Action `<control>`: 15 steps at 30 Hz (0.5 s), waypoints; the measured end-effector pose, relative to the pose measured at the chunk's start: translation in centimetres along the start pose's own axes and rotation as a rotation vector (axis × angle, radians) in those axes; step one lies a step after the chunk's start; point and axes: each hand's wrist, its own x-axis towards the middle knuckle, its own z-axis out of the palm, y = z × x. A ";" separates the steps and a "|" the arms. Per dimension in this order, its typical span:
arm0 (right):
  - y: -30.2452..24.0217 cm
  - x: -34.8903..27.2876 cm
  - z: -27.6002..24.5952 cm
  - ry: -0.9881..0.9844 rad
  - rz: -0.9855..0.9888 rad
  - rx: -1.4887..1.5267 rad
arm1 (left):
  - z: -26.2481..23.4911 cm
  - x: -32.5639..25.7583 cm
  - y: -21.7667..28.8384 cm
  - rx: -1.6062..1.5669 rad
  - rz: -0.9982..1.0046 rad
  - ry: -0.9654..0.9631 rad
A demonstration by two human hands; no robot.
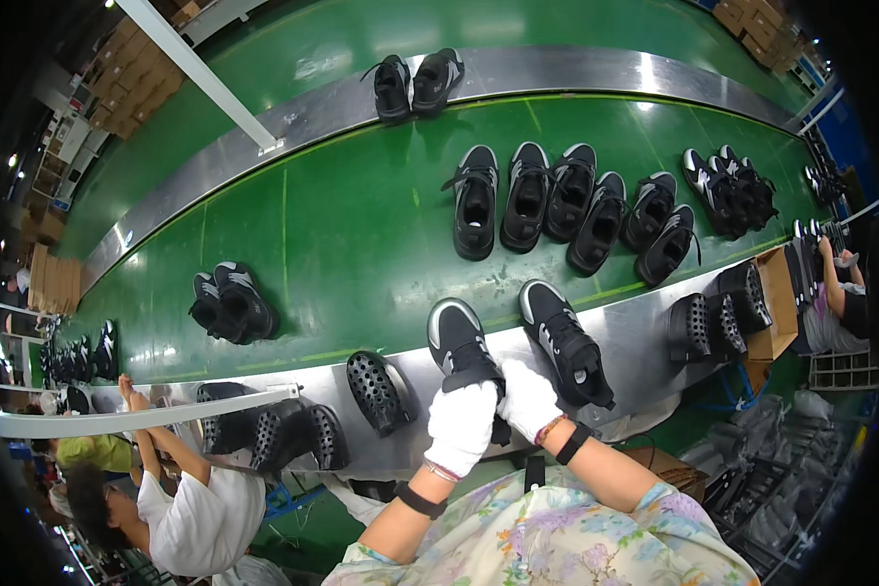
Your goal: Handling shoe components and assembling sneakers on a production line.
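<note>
Both white-gloved hands, left hand [462,425] and right hand [528,397], grip black-and-white sneaker [462,349] at heel; matching sneaker [566,344] just right, untouched

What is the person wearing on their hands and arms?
Both hands wear white cloth gloves: left hand, right hand. Each forearm is bare, with a black band near the wrist; the right wrist also has a thin coloured bracelet, the left a thin pale one. Short, loose floral sleeves in pale yellow, lilac and green cover the upper arms.
</note>
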 end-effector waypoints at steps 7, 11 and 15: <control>-0.2 -0.2 -1.7 -0.052 0.005 0.238 | 1.0 -1.2 -1.0 -0.018 0.017 0.120; 0.3 -1.4 -1.9 0.049 -0.022 0.880 | 2.2 -1.8 -1.0 -0.044 -0.024 0.197; 0.2 -0.7 -0.6 0.202 -0.192 0.605 | 2.3 -1.8 -0.6 -0.102 -0.062 0.233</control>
